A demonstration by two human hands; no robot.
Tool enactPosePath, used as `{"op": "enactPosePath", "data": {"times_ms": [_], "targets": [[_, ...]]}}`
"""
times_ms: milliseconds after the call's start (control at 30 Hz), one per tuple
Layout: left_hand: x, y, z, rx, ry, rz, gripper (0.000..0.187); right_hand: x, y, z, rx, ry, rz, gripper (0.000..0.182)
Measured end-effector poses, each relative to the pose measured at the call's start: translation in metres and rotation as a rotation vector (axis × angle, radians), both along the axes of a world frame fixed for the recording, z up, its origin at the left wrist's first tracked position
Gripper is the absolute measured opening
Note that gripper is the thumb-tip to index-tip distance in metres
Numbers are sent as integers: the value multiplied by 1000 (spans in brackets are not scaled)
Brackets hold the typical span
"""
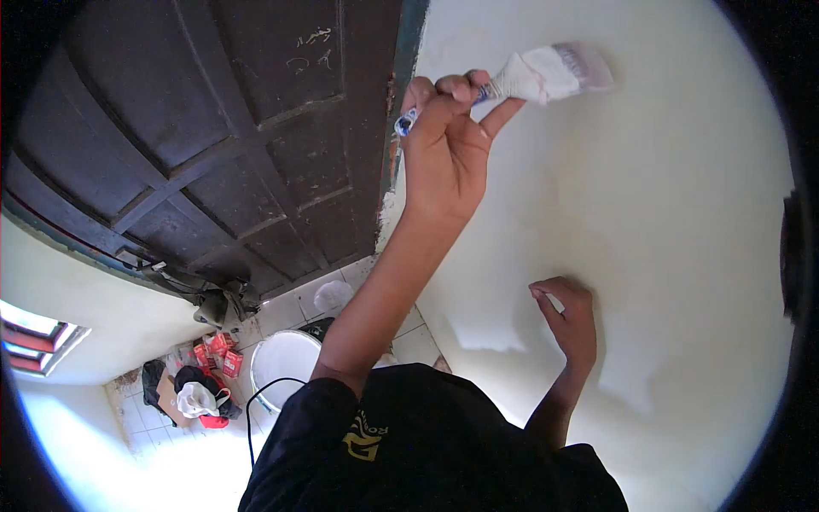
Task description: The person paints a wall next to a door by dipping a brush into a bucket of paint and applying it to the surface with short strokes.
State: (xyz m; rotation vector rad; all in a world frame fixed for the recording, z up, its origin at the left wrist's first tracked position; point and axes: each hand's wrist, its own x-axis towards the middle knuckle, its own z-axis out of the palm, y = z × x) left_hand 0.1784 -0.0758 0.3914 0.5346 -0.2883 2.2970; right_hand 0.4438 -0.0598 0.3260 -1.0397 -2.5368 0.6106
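My left hand is raised high and closed around the handle of a paintbrush. A patterned blue-and-white handle end pokes out past my fingers. White material covers the middle of the brush, and its pale, blurred bristles point right, against or close to the pale wall; contact is hard to judge. Lower down, my right hand is beside the same wall with fingers curled and thumb tip meeting them. Nothing shows in its grip.
A dark panelled door adjoins the wall at left. On the tiled floor stands a white bucket near a translucent container. Red packets and a white bag lie farther left. A black cable runs past the bucket.
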Motion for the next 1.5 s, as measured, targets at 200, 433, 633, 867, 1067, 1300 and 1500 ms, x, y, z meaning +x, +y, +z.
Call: {"op": "enactPosePath", "data": {"times_ms": [200,433,633,867,1067,1300,1500], "targets": [[9,42,-80,-265,-99,25,28,1,2,-9,112,101,54,10],[22,16,-225,-553,8,172,28,6,4,-10,-35,15,40,13],[47,18,-361,-1070,82,355,30,-9,5,-9,-62,46,140,14],[51,14,-236,-917,-191,116,22,-6,4,-10,-65,70,144,14],[23,27,-71,-419,-242,94,17,-4,5,-20,-103,99,197,9],[-6,39,-24,-107,-188,99,19,-14,6,-10,-159,48,214,11],[9,39,-82,-335,-150,142,25,-13,11,-20,-182,40,242,11]]}}
